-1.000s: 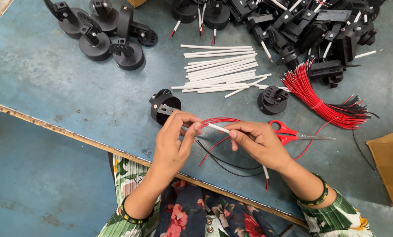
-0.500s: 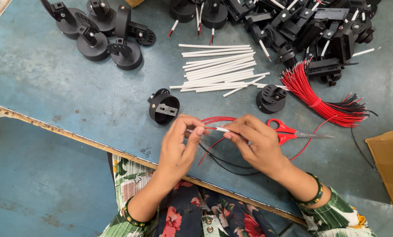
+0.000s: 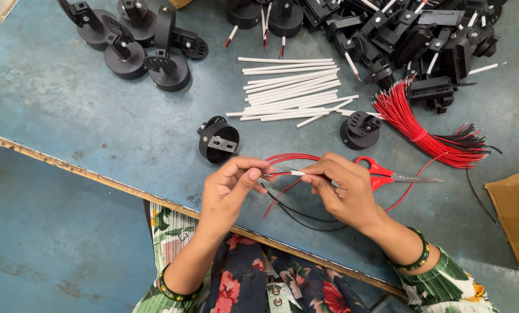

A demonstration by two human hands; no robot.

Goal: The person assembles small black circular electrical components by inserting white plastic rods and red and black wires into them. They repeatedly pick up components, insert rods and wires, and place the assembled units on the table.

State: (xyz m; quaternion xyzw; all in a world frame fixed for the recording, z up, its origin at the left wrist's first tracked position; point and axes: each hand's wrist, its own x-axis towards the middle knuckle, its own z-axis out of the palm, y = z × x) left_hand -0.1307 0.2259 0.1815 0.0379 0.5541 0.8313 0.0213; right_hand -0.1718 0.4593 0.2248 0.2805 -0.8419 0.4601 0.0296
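Sleeving underway: left hand [image 3: 231,186] pinches red wires [image 3: 282,173], right hand [image 3: 342,188] grips white sleeve [image 3: 297,173]; next needs steady alignment.

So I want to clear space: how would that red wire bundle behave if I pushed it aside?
The red wire bundle would probably slide as one, since a tie cinches its middle. Its ends fan out loosely, so they would likely flex and drag. It looks light, and might snag the scissors lying close by.
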